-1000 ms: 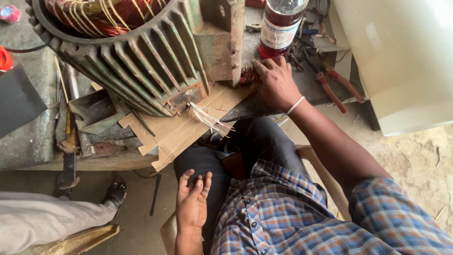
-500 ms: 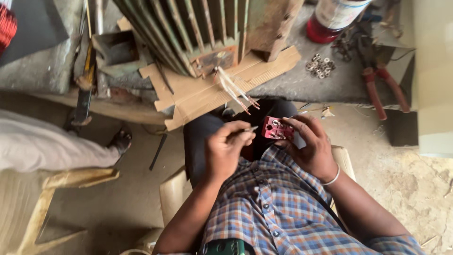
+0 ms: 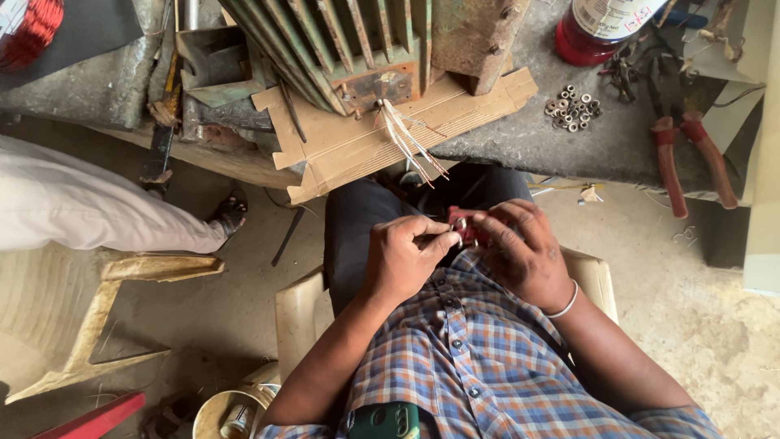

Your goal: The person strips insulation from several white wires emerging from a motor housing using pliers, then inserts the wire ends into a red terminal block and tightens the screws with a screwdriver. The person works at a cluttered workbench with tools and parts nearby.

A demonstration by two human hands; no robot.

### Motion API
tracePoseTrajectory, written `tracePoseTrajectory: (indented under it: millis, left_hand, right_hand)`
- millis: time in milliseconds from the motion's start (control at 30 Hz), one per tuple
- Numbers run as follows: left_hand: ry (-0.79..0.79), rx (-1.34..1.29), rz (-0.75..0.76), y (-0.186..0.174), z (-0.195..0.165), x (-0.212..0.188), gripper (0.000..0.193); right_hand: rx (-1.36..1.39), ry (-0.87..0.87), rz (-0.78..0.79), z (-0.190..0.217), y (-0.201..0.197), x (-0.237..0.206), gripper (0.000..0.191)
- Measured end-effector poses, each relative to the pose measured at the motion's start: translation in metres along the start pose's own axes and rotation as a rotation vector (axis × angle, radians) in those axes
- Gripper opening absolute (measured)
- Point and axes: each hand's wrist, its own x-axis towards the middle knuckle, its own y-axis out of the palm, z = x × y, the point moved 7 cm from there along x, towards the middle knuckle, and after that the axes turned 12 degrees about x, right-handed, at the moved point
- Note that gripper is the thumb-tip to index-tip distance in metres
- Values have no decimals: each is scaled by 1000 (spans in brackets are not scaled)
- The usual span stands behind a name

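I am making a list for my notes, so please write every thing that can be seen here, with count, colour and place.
small red terminal block: one, red, held between both hands over the lap
green ribbed motor housing: one, green, on the bench, top centre
brown cardboard sheet: one, brown, under the motor
white lead wires: a bundle, white, hanging from the motor
metal nuts and washers: a small pile, silver, on the bench
red-handled pliers: one, red, bench right
red bottle: one, top right
other person's leg: one, pale trousers, left
left hand: one, on the block
right hand: one, on the block
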Motion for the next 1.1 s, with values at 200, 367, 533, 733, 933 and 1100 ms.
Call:
tracePoseTrajectory:
  millis: [200,367,533,733,933,1100]
  left_hand:
    - [-258,-584,212,34,43,3,40]
    - [-176,-641,306,32,48,-11,35]
    - [82,-216,-6,-22,19,-19,36]
    - [229,-27,-294,-94,-2,0,32]
    - [173,-175,-428,-130,24,47,29]
    - [89,-230,-414,-127,52,75,29]
  right_hand:
    - [14,-101,34,4,-1,-3,53]
    - [184,-30,19,5,1,2,51]
    - [275,193,28,22,10,24,63]
    - [114,84,70,59,19,98,57]
    - [35,39,70,51,31,170,48]
    - [-44,134,7,39,53,186,34]
